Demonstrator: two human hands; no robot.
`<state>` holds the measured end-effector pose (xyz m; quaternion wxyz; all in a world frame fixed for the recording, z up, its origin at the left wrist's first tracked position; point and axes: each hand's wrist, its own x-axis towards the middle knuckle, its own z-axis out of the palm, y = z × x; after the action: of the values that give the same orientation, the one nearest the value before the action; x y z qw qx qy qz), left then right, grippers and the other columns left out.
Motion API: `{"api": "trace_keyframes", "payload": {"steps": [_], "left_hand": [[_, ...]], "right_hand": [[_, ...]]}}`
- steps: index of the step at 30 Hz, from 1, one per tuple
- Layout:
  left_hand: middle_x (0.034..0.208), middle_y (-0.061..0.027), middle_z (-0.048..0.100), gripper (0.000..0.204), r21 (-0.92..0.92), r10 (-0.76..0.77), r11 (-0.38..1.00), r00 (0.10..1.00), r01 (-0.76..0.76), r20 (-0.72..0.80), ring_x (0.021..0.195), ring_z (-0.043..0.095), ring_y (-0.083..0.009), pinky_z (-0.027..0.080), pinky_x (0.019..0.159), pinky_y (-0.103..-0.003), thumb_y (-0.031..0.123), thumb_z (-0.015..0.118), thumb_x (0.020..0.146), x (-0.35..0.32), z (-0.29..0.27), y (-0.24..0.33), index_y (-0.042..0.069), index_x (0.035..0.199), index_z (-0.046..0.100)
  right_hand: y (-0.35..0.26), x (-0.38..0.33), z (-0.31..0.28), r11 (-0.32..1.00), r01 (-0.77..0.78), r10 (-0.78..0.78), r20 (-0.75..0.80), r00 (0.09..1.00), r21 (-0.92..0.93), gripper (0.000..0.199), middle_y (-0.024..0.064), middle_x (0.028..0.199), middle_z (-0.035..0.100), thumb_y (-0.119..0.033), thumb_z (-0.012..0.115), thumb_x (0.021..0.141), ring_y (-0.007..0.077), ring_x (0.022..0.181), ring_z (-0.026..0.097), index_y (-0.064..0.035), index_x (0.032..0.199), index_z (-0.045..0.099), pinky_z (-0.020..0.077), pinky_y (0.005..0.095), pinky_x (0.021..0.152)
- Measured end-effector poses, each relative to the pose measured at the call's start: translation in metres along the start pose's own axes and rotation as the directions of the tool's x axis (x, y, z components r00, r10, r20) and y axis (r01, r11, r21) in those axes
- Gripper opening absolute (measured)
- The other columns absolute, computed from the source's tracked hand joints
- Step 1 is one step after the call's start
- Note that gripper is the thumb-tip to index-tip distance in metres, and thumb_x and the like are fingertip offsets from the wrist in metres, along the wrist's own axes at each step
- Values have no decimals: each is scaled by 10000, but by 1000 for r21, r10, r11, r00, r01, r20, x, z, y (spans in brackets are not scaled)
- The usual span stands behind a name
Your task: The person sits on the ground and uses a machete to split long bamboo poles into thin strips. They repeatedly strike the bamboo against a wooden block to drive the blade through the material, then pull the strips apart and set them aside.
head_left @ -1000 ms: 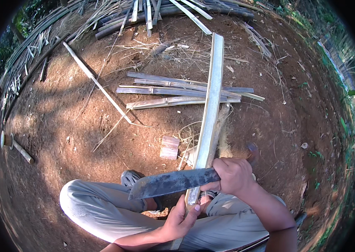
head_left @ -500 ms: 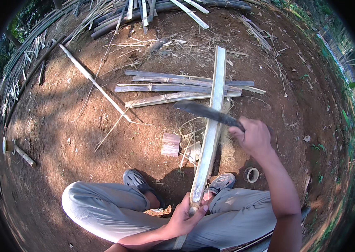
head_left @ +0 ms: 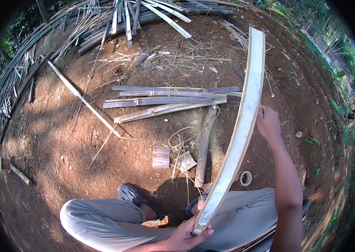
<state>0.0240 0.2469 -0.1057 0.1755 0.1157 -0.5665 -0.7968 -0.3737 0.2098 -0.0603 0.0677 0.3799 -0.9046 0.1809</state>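
the left hand (head_left: pixel 186 235) grasps the near end of a long, pale-faced split bamboo strip with tan edges (head_left: pixel 239 138); its thumb lies along the right edge and its fingers curl round the left. the strip slants away from this grip over the gray-trousered right leg (head_left: pixel 244 210), its square-cut far end well beyond both hands. the right hand (head_left: pixel 268 122) is clenched just beside the strip's right edge, partly hidden behind it. in line with the fist, a dark, long-bladed knife (head_left: pixel 237 72) shows as a thin sliver to the strip's left, the remainder being concealed.

room to the right of the strip consists of brown earth (head_left: pixel 307 168) running out to green growth (head_left: pixel 341 130); a pale bamboo ring (head_left: pixel 245 178) lies just beside the strip's right edge. to its left, the margin is tighter: a round wooden pole (head_left: pixel 206 147) lies near, and a stack of gray-brown bamboo slats (head_left: pixel 160 101) ends close to its edge in this view. a pinkish wooden block (head_left: pixel 161 156) lies farther left.

pose: the left forearm enters low, left of the strip; the right forearm rises steeply to its right, elbow bent.
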Motion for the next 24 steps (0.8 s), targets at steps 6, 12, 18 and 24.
{"api": "trace_keyframes", "payload": {"steps": [6, 12, 18, 24], "left_hand": [[709, -22, 384, 135, -593, -259, 776, 966, 215, 11, 478, 351, -86, 317, 428, -239, 111, 468, 1028, 2, -34, -6, 82, 1149, 415], [735, -51, 404, 188, -639, -318, 730, 948, 242, -4, 468, 381, -102, 342, 410, -249, 192, 437, 1037, 6, -45, -13, 60, 1171, 426], [756, -84, 453, 244, -705, -344, 662, 939, 253, 14, 474, 430, -124, 413, 442, -271, 84, 381, 959, 9, -49, -21, 53, 1196, 432], [757, -96, 469, 249, -697, -348, 678, 937, 236, -21, 458, 437, -130, 422, 437, -276, 80, 388, 945, 13, -48, -24, 55, 1188, 439]], "right_hand": [[-11, -8, -16, 842, -354, 275, 240, 931, 407, 686, -17, 522, 352, -690, 321, 968, 109, 470, 356, -111, 605, 377, 289, 308, 461], [-45, -40, -15, 872, -300, 153, 366, 918, 388, 702, -9, 562, 368, -627, 364, 992, 120, 537, 371, -26, 640, 457, 313, 334, 507], [-87, -77, -15, 922, 34, -198, 393, 898, 385, 607, 66, 555, 373, -497, 449, 1018, 151, 557, 325, 31, 721, 485, 331, 356, 514], [-110, -111, -8, 898, 218, -411, 553, 724, 382, 611, 175, 562, 542, -546, 505, 967, 336, 521, 577, 16, 752, 605, 457, 436, 534]]}}
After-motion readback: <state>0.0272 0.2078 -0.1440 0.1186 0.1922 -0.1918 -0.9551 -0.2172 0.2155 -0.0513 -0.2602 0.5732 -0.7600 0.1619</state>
